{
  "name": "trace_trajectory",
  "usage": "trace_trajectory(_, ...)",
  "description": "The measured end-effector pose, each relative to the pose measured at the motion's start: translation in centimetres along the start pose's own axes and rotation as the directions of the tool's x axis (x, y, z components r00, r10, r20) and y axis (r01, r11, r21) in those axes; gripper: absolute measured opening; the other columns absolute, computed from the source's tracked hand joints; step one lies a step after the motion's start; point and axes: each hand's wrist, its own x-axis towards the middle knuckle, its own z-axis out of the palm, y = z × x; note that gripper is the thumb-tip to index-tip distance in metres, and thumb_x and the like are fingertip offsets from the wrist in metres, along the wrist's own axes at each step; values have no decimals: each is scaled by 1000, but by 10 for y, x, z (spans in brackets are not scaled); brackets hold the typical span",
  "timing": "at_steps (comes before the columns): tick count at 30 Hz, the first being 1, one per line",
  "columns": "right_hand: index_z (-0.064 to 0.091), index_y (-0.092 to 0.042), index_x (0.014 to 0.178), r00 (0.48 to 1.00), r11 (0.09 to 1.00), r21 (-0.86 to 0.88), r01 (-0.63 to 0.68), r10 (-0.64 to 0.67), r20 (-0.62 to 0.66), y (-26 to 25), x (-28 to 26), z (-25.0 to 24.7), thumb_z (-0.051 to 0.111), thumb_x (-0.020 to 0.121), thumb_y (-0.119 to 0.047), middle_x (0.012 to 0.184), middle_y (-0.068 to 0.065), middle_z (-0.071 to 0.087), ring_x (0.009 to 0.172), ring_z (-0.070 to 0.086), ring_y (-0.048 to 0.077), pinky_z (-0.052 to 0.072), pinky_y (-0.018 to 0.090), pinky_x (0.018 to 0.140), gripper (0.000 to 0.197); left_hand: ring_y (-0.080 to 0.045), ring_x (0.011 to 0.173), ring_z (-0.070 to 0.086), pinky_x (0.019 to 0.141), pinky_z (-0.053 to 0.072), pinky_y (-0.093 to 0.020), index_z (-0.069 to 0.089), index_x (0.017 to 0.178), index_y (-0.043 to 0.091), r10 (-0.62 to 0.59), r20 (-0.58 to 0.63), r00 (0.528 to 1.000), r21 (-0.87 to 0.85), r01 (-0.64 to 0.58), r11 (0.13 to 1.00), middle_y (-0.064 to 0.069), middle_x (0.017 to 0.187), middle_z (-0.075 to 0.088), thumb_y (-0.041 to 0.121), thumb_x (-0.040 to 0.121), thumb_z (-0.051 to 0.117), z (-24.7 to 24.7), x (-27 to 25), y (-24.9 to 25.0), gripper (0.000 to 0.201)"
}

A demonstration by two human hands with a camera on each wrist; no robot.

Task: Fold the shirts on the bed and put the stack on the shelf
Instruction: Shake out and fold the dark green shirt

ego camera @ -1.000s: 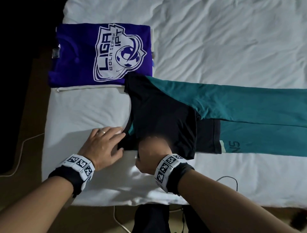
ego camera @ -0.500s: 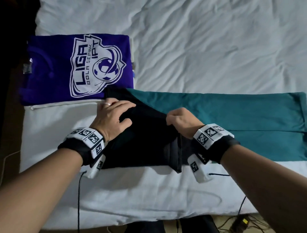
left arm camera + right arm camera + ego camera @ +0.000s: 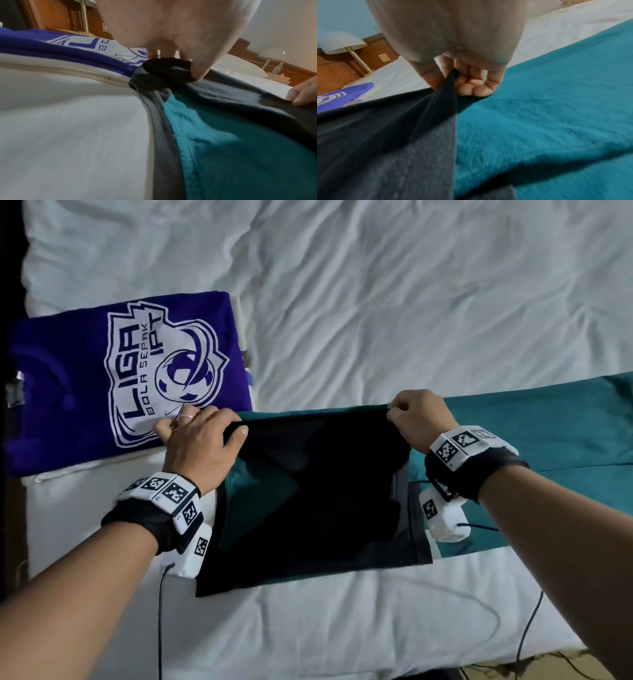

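Both hands are grabbing the far edge of the black part of the teal and black shirt (image 3: 308, 498). The left hand (image 3: 200, 445) has its thumb pressed on top of the black cloth and fingers curled under the corner, right next to the purple shirt (image 3: 68, 392). The right hand (image 3: 416, 419) pinches the other corner between thumb and curled fingers, and you can see the fabric pulled fairly taut between them.

The shirt lies on the bed (image 3: 376, 302) with its long axis running left to right, black end on the left near the hands, teal body stretching off to the right. The black flap is folded over the teal, near edge toward the person, far edge held up a bit.

The teal end is cut off by the right side of the head view, so no telling how far it goes. The black area is so dark that folds and seams barely show. The wrist views are blurry up close.

The purple shirt sits folded flat on the bed's left side, white logo up, with its left edge lost in shadow. A lamp (image 3: 342, 43) and wooden headboard (image 3: 51, 16) show in the background.
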Motion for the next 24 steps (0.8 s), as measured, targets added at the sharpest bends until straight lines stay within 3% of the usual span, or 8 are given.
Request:
trace_trajectory(4, 68, -20, 94, 999, 999, 37, 18, -16, -47, 1, 8, 3, 63, 88, -18, 88, 1, 66, 87, 61, 20, 44, 25, 74, 8, -31, 107, 51, 91, 23, -46, 63, 96, 26, -22, -45, 999, 3, 23, 1000, 3, 93, 68, 43, 97, 56, 0, 3, 3, 18)
trace_trajectory(9, 66, -20, 96, 993, 996, 92, 22, -11, -115, 7, 9, 10, 68, 88, -23, 75, -10, 56, 80, 58, 18, 42, 25, 71, 9, -30, 102, 52, 92, 25, -47, 61, 89, 25, -79, -80, 994, 38, 82, 996, 2, 89, 68, 40, 91, 59, 2, 8, 10, 15)
trace_trajectory(11, 65, -19, 102, 990, 993, 113, 21, -5, -138, 10, 6, 13, 70, 87, -25, 83, -5, 59, 85, 57, 18, 47, 29, 79, 17, -30, 103, 51, 93, 26, -48, 59, 90, 25, -90, -69, 994, 67, 94, 993, 0, 91, 65, 39, 85, 62, 3, 6, 14, 15)
trace_trajectory(13, 63, -16, 115, 974, 997, 33, 73, -64, -216, 12, -1, 18, 69, 88, -28, 107, 3, 58, 101, 55, 22, 46, 34, 91, 30, -32, 107, 48, 93, 27, -48, 59, 98, 24, -85, -97, 992, 87, 93, 992, -4, 103, 60, 37, 78, 69, 2, 1, 19, 25)
trace_trajectory(16, 62, -13, 122, 866, 938, -256, 235, -321, -383, 5, -23, 30, 62, 89, -33, 127, 12, 54, 112, 50, 34, 45, 46, 92, 39, -33, 113, 47, 91, 30, -47, 58, 114, 21, 61, -188, 980, 90, -45, 995, -6, 124, 56, 37, 76, 68, 1, -8, 34, 42)
trace_trajectory(19, 56, -15, 134, 811, 785, -465, 409, -546, -209, 2, -52, 56, 54, 91, -46, 145, 13, 48, 129, 45, 36, 40, 48, 96, 53, -35, 132, 45, 98, 35, -53, 53, 137, 17, 311, -42, 950, 120, -304, 945, -10, 146, 49, 51, 84, 56, 18, -23, 55, 62)
trace_trajectory(21, 41, -18, 149, 840, 678, -575, 458, -542, 30, 14, -65, 69, 44, 93, -58, 159, 16, 28, 145, 28, 37, 33, 51, 107, 69, -37, 147, 26, 109, 29, -61, 34, 153, 18, 266, 133, 955, 140, -283, 949, -13, 161, 28, 66, 88, 43, 32, -32, 61, 81)
trace_trajectory(24, 19, -25, 157, 863, 610, -639, 470, -470, 186, 41, -71, 69, 35, 90, -71, 164, 16, 9, 151, 11, 37, 25, 55, 116, 83, -32, 154, 2, 120, 14, -60, 13, 159, 17, 115, 188, 975, 158, -145, 977, -15, 167, 4, 82, 84, 25, 46, -36, 56, 100)
